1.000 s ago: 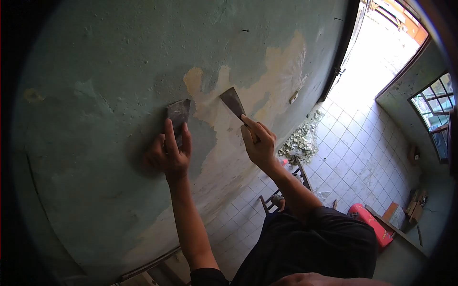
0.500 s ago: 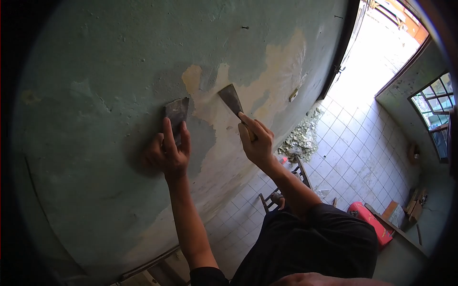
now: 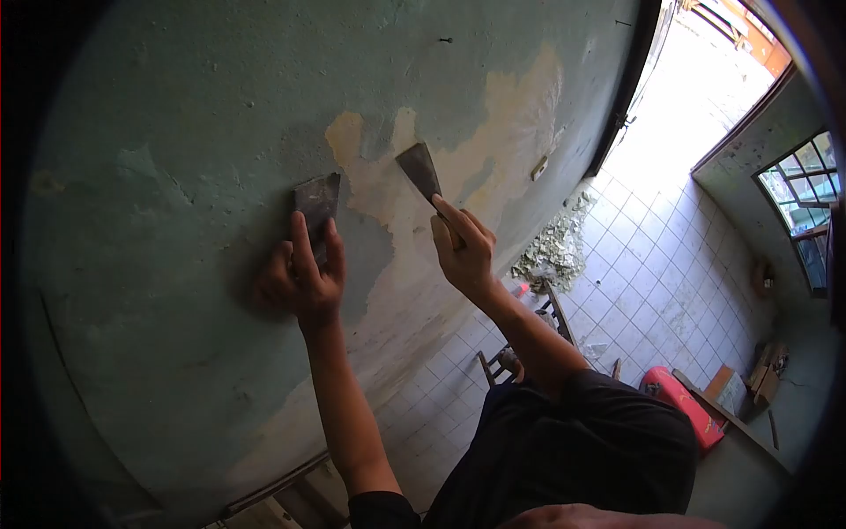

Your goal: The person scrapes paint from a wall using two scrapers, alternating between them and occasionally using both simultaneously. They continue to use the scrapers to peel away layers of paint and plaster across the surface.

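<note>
A wide, flat metal scraper blade [image 3: 317,199] lies close against the green wall, held from below by the fingers of my left hand [image 3: 306,273]. Any handle on it is hidden by that hand. To the right, my right hand [image 3: 464,249] is wrapped around a putty knife [image 3: 418,169], whose flared blade points up and left. Its edge meets or nearly meets the wall beside a bare cream patch [image 3: 374,183]. Green paint [image 3: 203,229] surrounds the patch, with ragged borders between the two.
A heap of paint flakes [image 3: 555,247] lies on the tiled floor [image 3: 652,256] along the wall's foot. Behind my right arm is a dark frame like a ladder [image 3: 557,310]. A red object [image 3: 683,406] and wooden boards stand lower right. A nail [image 3: 447,40] sticks out above.
The view has shifted slightly, so the wall appears a little further left and up. Both hands keep their grip, and the left scraper's blade shows slightly more of its face.
</note>
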`<control>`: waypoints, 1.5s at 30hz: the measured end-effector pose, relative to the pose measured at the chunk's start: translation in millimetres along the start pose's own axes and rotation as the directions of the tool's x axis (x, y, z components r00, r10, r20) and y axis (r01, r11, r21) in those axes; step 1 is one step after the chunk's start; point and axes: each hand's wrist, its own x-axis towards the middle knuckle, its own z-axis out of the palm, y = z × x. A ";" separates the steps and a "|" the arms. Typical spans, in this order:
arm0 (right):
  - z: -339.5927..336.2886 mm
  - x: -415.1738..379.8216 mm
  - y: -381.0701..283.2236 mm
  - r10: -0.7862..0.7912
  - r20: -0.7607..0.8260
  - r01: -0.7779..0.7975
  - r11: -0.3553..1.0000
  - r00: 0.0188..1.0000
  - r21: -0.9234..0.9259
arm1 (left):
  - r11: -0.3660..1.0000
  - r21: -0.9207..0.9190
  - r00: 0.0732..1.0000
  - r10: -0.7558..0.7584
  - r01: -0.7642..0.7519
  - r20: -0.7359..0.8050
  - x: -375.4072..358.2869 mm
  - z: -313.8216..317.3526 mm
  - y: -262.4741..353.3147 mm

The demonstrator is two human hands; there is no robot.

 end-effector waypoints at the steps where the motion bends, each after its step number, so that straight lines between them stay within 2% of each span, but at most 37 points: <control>1: 2.9 1.6 2.8 -0.004 0.000 0.004 1.000 1.000 0.012 | 1.000 0.003 1.000 0.000 0.001 -0.007 0.6 0.9 -0.2; 5: 5.1 8.3 5.3 -0.033 -0.018 0.033 0.999 0.999 -0.008 | 1.000 0.001 1.000 0.009 -0.009 -0.002 2.2 3.7 -0.8; 8: 6.7 24.4 -6.6 -0.028 -0.049 0.031 0.998 0.998 0.054 | 1.000 -0.009 1.000 0.013 -0.013 -0.002 -2.8 -0.8 0.3; 11: -2.1 7.6 0.9 -0.041 0.021 0.042 0.999 0.999 -0.027 | 1.000 -0.012 1.000 0.006 -0.006 -0.014 1.7 2.5 0.1; 14: -6.8 -0.1 -6.4 0.078 0.103 -0.075 0.997 0.992 -0.035 | 1.000 -0.004 1.000 0.004 -0.003 0.013 -1.0 -0.6 -0.1; 16: 0.1 6.9 -3.9 0.011 0.024 -0.011 0.999 1.000 0.031 | 1.000 0.007 1.000 0.005 -0.005 -0.005 0.9 1.1 1.0; 19: -2.5 8.7 -6.4 -0.010 0.009 0.010 1.000 1.000 0.030 | 1.000 -0.005 1.000 0.010 -0.010 -0.002 3.0 2.9 -1.1; 23: -2.9 21.2 -15.5 0.046 0.016 -0.046 0.999 0.999 0.020 | 1.000 -0.003 1.000 0.010 -0.010 -0.001 -0.9 -2.5 1.5; 26: -4.4 14.3 -9.9 -0.014 0.048 0.014 1.000 0.999 0.012 | 1.000 0.001 1.000 0.003 -0.003 -0.025 3.5 2.1 0.4; 28: -3.4 10.5 -10.0 0.024 0.005 -0.025 0.998 1.000 0.051 | 1.000 -0.010 1.000 -0.002 0.002 -0.007 1.6 2.6 0.1; 31: -5.3 9.5 -11.4 0.077 0.054 -0.078 0.996 0.996 0.030 | 1.000 -0.006 1.000 -0.004 0.004 -0.006 -0.6 3.3 0.7; 38: -5.5 9.6 -14.9 0.093 0.080 -0.093 0.996 0.992 -0.011 | 1.000 -0.013 1.000 0.003 -0.003 0.006 -0.7 -3.4 1.9; 41: -1.4 16.2 -10.0 0.004 0.037 -0.005 1.000 0.999 0.022 | 1.000 -0.017 1.000 0.002 -0.002 -0.010 5.9 1.5 0.1; 45: -4.6 16.2 -18.7 0.050 0.038 -0.050 0.999 0.998 0.012 | 1.000 -0.010 1.000 0.002 -0.002 -0.003 3.4 -0.5 1.5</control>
